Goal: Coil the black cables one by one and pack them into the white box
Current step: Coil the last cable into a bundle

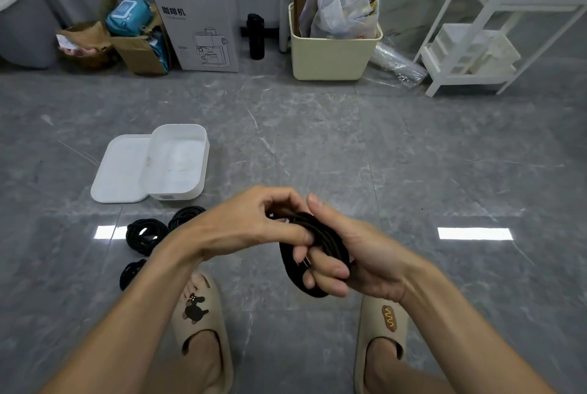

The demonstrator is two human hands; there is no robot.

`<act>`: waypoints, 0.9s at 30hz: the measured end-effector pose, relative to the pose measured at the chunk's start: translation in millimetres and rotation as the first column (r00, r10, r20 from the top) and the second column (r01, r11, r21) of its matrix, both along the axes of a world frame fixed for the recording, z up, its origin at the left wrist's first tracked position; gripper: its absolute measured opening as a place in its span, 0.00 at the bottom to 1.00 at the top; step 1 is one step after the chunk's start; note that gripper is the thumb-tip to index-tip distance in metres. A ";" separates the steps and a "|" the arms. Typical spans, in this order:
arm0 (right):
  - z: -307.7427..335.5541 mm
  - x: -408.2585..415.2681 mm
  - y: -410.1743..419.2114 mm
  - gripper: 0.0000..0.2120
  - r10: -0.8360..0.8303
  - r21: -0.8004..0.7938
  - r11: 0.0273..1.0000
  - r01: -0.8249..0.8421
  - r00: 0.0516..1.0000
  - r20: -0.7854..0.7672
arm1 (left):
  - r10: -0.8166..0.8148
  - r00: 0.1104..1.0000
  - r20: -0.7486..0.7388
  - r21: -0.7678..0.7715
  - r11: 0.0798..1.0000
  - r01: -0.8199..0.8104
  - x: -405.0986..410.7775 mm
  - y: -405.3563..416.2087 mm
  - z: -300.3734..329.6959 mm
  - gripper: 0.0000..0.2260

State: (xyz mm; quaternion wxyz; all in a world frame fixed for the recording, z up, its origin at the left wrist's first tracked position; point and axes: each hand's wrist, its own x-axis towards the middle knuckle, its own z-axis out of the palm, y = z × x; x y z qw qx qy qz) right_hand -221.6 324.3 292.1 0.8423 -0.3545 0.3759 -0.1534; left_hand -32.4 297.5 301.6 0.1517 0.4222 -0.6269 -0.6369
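Observation:
A coiled black cable (320, 236) hangs in front of me above the floor. My right hand (346, 253) grips the coil, fingers curled through its loop. My left hand (263, 222) pinches the cable at the coil's top. The white box (203, 164) stands with nothing in it on the floor at the left, its lid (119, 171) lying beside it. Three more black cable bundles lie near my left forearm: one (146, 234), another (185, 215) behind it, and a third (130, 273) partly hidden by my arm.
Grey marble floor all round. Along the back wall stand a coffee-machine carton (197, 12), a black bottle (256, 36), a cream bin (333, 53) with bags, a brown cardboard box (139, 50) and a white shelf (495, 25). My slippered feet (203, 330) are below.

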 end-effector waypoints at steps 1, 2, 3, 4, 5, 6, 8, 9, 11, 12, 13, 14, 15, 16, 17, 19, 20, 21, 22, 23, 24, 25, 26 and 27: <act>1.7 0.7 0.3 0.29 -0.041 -0.022 0.999 0.040 0.998 -0.042 | 0.029 0.999 0.020 -0.012 1.000 -0.028 2.1 -0.5 -0.2 0.10; 2.6 1.2 0.6 0.29 -0.074 -0.040 0.997 0.072 0.995 -0.069 | 0.047 0.998 0.031 -0.020 0.999 -0.046 3.6 -1.3 -1.2 0.11; 2.8 1.0 1.1 0.31 -0.106 -0.049 0.994 0.102 0.991 -0.084 | 0.059 0.998 0.033 -0.022 0.998 -0.059 4.4 -2.1 -1.2 0.10; 2.5 0.0 1.4 0.33 -0.138 -0.052 0.990 0.134 0.986 -0.095 | 0.075 0.997 0.030 -0.024 0.997 -0.074 5.2 -2.9 -2.0 0.10; 2.1 -1.6 1.4 0.35 -0.167 -0.055 0.985 0.162 0.981 -0.101 | 0.092 0.995 0.022 -0.019 0.996 -0.092 6.0 -3.7 -2.1 0.10; 2.2 -3.6 1.4 0.36 -0.185 -0.066 0.982 0.179 0.977 -0.102 | 0.106 0.994 0.017 -0.018 0.994 -0.106 7.0 -4.7 -3.1 0.11; 3.4 -7.2 1.5 0.37 -0.190 -0.111 0.978 0.179 0.976 -0.102 | 0.104 0.994 0.020 -0.021 0.994 -0.103 7.8 -5.8 -4.5 0.12; 4.0 -8.2 1.9 0.37 -0.180 -0.140 0.976 0.164 0.978 -0.108 | 0.091 0.996 0.025 -0.018 0.996 -0.091 7.9 -5.7 -4.8 0.11; 7.6 -8.2 3.7 0.30 -0.147 -0.208 0.971 0.115 0.978 -0.145 | 0.057 0.998 0.034 -0.010 0.998 -0.057 7.9 -5.0 -4.4 0.12; 10.6 -7.4 4.6 0.24 -0.133 -0.239 0.967 0.089 0.976 -0.174 | 0.048 0.998 0.036 -0.011 0.999 -0.047 8.8 -4.9 -4.6 0.13; 12.9 -7.0 5.4 0.21 -0.123 -0.253 0.965 0.069 0.971 -0.205 | 0.053 0.998 0.036 -0.010 0.999 -0.053 10.0 -5.2 -3.8 0.14; 13.9 -7.1 6.3 0.22 -0.119 -0.248 0.967 0.059 0.964 -0.238 | 0.068 0.997 0.037 -0.014 0.998 -0.068 11.4 -5.9 -2.8 0.13; 13.5 -7.3 7.0 0.24 -0.125 -0.227 0.972 0.063 0.955 -0.270 | 0.088 0.995 0.043 -0.017 0.996 -0.087 12.8 -6.6 -1.4 0.13; 12.4 -7.3 7.5 0.25 -0.135 -0.202 0.977 0.076 0.945 -0.299 | 0.098 0.994 0.047 -0.027 0.995 -0.097 14.6 -7.4 -0.7 0.14; 11.1 -6.7 7.7 0.26 -0.145 -0.177 0.980 0.091 0.935 -0.324 | 0.091 0.994 0.057 -0.036 0.995 -0.089 15.9 -7.6 0.7 0.16; 8.9 -5.4 8.1 0.28 -0.144 -0.147 0.984 0.097 0.921 -0.361 | 0.055 0.997 0.061 -0.048 0.998 -0.052 17.1 -6.4 4.1 0.17; 8.5 -4.3 8.3 0.29 -0.138 -0.142 0.986 0.091 0.920 -0.366 | 0.038 0.998 0.055 -0.050 0.998 -0.036 17.2 -5.7 6.0 0.16; 8.4 -3.1 8.6 0.29 -0.129 -0.139 0.987 0.083 0.923 -0.363 | 0.034 0.998 0.050 -0.052 0.998 -0.031 17.3 -5.5 7.4 0.15; 8.4 -2.1 9.3 0.29 -0.114 -0.138 0.988 0.068 0.928 -0.356 | 0.040 0.998 0.041 -0.060 0.997 -0.037 17.0 -5.7 7.5 0.15; 9.9 -0.8 10.4 0.30 -0.097 -0.135 0.989 0.053 0.933 -0.346 | 0.055 0.998 0.036 -0.071 0.996 -0.052 16.3 -5.9 7.1 0.14; 12.0 0.7 11.3 0.30 -0.083 -0.131 0.991 0.041 0.940 -0.331 | 0.078 0.997 0.025 -0.085 0.994 -0.076 15.0 -5.9 6.0 0.13; 14.3 2.3 12.0 0.31 -0.070 -0.130 0.991 0.031 0.948 -0.309 | 0.100 0.995 0.017 -0.094 0.991 -0.098 13.2 -5.7 5.0 0.13; 16.8 3.8 12.4 0.30 -0.058 -0.139 0.990 0.019 0.956 -0.286 | 0.120 0.993 0.017 -0.104 0.988 -0.117 11.1 -5.8 3.4 0.11; 17.8 4.8 12.1 0.30 -0.050 -0.155 0.988 0.009 0.964 -0.262 | 0.139 0.990 0.014 -0.110 0.985 -0.137 9.0 -5.9 1.9 0.09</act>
